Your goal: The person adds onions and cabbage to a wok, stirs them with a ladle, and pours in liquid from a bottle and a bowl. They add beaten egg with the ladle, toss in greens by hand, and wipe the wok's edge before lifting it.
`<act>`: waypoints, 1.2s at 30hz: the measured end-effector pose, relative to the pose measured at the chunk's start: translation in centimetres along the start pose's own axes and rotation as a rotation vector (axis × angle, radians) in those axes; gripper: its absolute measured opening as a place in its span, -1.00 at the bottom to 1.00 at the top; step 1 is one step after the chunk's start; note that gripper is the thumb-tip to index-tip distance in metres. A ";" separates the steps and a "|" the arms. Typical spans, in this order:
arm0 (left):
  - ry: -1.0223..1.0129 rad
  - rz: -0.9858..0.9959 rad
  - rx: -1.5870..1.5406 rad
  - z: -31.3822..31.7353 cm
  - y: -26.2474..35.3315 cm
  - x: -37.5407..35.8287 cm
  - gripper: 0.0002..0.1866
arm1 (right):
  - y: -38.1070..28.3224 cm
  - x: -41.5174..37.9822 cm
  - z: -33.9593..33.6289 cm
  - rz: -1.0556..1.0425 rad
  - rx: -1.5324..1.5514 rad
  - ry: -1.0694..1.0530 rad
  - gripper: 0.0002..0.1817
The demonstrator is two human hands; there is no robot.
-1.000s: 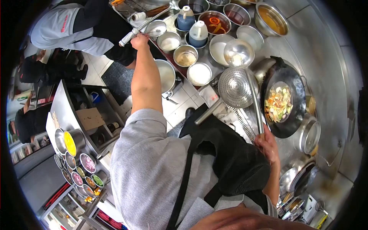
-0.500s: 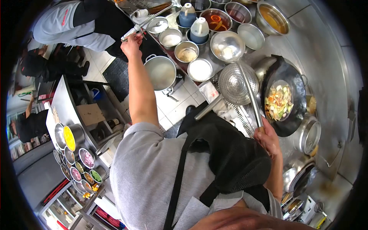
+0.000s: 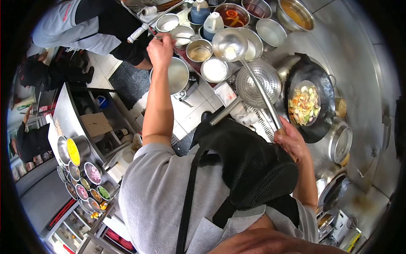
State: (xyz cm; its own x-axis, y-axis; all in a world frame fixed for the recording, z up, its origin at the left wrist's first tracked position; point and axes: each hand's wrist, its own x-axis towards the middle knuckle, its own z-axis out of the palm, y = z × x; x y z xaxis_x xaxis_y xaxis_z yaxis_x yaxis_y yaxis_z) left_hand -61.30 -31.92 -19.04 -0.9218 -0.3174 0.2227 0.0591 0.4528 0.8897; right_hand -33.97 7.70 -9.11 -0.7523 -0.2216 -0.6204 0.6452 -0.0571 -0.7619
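Note:
My left hand (image 3: 160, 51) is closed on a thin metal spoon (image 3: 182, 38), whose tip is above the metal bowls of seasoning. My right hand (image 3: 292, 142) grips the handle of a large ladle (image 3: 261, 86). The ladle's bowl holds a little pale matter and hangs over the bowls' edge, above the perforated strainer (image 3: 258, 84). To the right, a black wok (image 3: 319, 127) contains cut mixed vegetables (image 3: 304, 106). A bowl of white powder (image 3: 214, 70) is just left of the strainer.
Blue squeeze bottles (image 3: 212, 26) and a bowl of red liquid (image 3: 231, 16) stand at the top. A large pot (image 3: 177, 76) is beside my left forearm. Ingredient tins (image 3: 93, 173) sit on the left counter. A co-worker (image 3: 84, 27) stands at upper left.
My left hand has moved right toward the bowls, and the spoon now shows in it. The ladle has shifted slightly up and left with my right hand. The surroundings have shifted slightly in view.

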 end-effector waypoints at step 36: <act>0.130 -0.342 -0.679 0.8 -7.8 4.1 -0.79 | 0.6 -1.4 0.0 -0.098 0.006 0.054 -0.17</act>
State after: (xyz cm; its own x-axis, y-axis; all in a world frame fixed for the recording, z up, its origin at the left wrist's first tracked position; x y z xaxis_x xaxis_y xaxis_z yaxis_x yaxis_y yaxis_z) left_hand -65.85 -36.03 -25.36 -0.8811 -0.4621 -0.1013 0.0396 -0.2853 0.9576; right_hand -32.52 8.01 -8.75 -0.8178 -0.1615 -0.5524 0.5689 -0.0819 -0.8183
